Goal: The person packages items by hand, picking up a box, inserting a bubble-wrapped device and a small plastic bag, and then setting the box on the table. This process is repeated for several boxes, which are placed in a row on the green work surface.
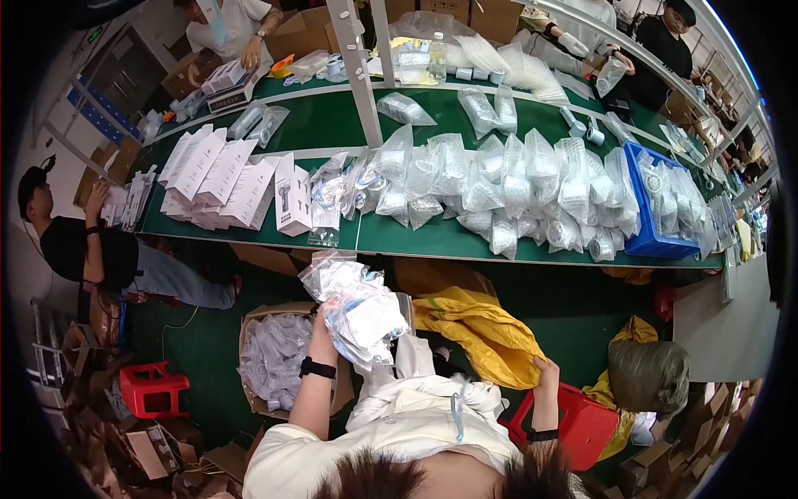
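Observation:
My left hand point(322, 314) holds a bunch of clear plastic bags point(366, 320) with white papers and bits of blue cord inside. The bunch is in front of my body, below the table edge, and covers most of the fingers. Out to the right, my right hand point(546, 374) grips the edge of a yellow sack point(478, 328). The sack hangs slack and crumpled between my lap and that hand. Left of my left forearm stands a cardboard box point(253, 399) full of clear plastic packages point(283, 353).
The green table point(274, 245) ahead bears white boxes point(220, 175), bubble-wrapped packages point(499, 179) and a blue crate point(665, 245). A red stool point(154, 391) stands left, another red stool point(582, 424) right. A stuffed dark sack point(648, 374) lies at right. Co-workers stand around the table.

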Tool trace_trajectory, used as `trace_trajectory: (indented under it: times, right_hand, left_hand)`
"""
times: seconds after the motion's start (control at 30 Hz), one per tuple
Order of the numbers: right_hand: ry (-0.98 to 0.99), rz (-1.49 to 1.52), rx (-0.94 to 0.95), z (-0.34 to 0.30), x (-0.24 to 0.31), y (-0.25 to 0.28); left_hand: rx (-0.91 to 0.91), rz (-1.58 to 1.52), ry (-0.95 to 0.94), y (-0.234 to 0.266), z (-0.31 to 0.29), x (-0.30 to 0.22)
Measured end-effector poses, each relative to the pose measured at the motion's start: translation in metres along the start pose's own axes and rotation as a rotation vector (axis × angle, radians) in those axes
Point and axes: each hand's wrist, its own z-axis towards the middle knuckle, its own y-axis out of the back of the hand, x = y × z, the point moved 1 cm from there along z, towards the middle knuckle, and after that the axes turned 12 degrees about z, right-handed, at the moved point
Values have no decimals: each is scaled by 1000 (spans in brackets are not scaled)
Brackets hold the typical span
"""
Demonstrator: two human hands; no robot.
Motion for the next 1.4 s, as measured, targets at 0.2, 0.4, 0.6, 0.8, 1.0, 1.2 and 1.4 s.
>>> trace_trajectory:
  times: [0.2, 0.4, 0.6, 0.8, 1.0, 1.2, 1.4]
  right_hand:
    - [199, -564, -316, 17, -21, 0]
    - [356, -1298, -395, 41, -23, -45]
    - [52, -1581, -593, 92, -53, -69]
    - [223, -1671, -385, 77, -28, -267]
    - [750, -959, 464, 105, -32, -505]
    - [1177, -1152, 544, 202, -76, -627]
    - [669, -1640, 754, 256, -112, -633]
  left_hand:
    - [75, -160, -104, -52, 32, -118]
    - [266, 236, -423, -48, 168, -175]
    - [178, 315, -213, -28, 322, -161]
    - [90, 899, -282, -14, 362, -134]
    - [53, 1519, -197, -11, 358, -139]
    - [97, 1723, -194, -8, 349, -153]
    - [1, 1976, -265, -13, 331, -177]
